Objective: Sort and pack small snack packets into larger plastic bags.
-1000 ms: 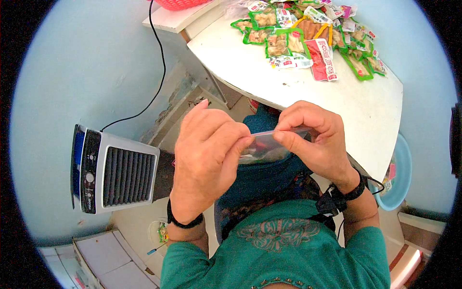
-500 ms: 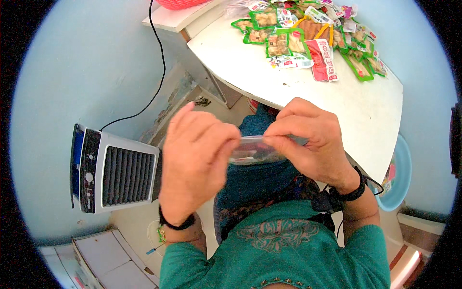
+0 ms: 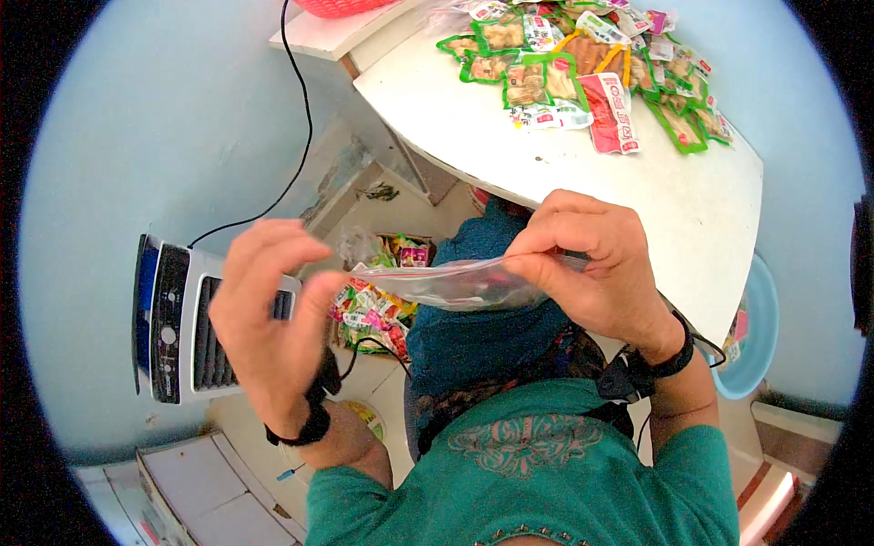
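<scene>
A clear zip-top plastic bag [image 3: 455, 284] with a reddish line along its upper edge stretches in front of me, above my lap. My right hand [image 3: 596, 264] pinches its right end between thumb and fingers. At the bag's left end is my left hand [image 3: 273, 323], its thumb and fingers spread apart. The left thumb tip is close to the bag's corner; whether it touches I cannot tell. Some small pale shapes show through the plastic, too unclear to name.
A white table [image 3: 674, 200] ahead holds a pile of snack packets [image 3: 583, 77]. A box of colourful packets [image 3: 387, 309] sits on the floor. At left stands an air cooler [image 3: 218, 328]; a blue basin [image 3: 765, 328] is at right.
My left hand has let go near the middle of the bag's top edge and moved left, its fingers opening. The box of packets has come into sight. My right hand keeps its pinch.
</scene>
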Demonstrator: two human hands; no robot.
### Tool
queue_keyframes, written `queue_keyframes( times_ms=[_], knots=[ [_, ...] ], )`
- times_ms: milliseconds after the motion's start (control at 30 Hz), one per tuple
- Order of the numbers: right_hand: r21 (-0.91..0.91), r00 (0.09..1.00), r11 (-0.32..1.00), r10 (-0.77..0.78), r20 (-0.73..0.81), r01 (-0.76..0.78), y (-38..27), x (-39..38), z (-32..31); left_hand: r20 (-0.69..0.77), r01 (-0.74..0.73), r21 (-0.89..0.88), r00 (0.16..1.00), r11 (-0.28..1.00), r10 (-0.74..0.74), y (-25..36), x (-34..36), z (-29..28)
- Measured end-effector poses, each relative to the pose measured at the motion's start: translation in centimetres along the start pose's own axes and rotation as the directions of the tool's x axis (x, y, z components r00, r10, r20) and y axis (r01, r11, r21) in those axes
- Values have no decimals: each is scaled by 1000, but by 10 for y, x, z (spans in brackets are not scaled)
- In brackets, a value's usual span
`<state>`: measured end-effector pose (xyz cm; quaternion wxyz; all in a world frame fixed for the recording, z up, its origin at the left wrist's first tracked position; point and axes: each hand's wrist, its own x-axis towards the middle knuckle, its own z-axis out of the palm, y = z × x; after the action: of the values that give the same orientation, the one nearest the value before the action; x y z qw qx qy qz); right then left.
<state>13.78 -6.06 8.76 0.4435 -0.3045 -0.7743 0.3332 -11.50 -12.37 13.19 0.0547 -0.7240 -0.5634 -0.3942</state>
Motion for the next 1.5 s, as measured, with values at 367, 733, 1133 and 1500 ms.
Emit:
queue_keyframes(
  times_ms=[367, 733, 1133, 1500],
  knots=[
    [-40, 998, 999, -12, 68, 15, -4, -6, 1, 146, -254, -103, 952, 962, 268, 33, -6, 57],
    [80, 998, 995, 57, 25, -59, 13, -19, -19, 166, -223, -137, 956, 965, 244, 27, -5, 44],
    [275, 909, 925, 143, 392, -264, 49, -43, 21, 350, 71, -289, 936, 955, 36, 14, 4, 50],
    [232, 892, 905, 257, 373, -357, 49, -58, 16, 875, 768, -395, 482, 504, -49, -48, -12, 111]
  ],
)
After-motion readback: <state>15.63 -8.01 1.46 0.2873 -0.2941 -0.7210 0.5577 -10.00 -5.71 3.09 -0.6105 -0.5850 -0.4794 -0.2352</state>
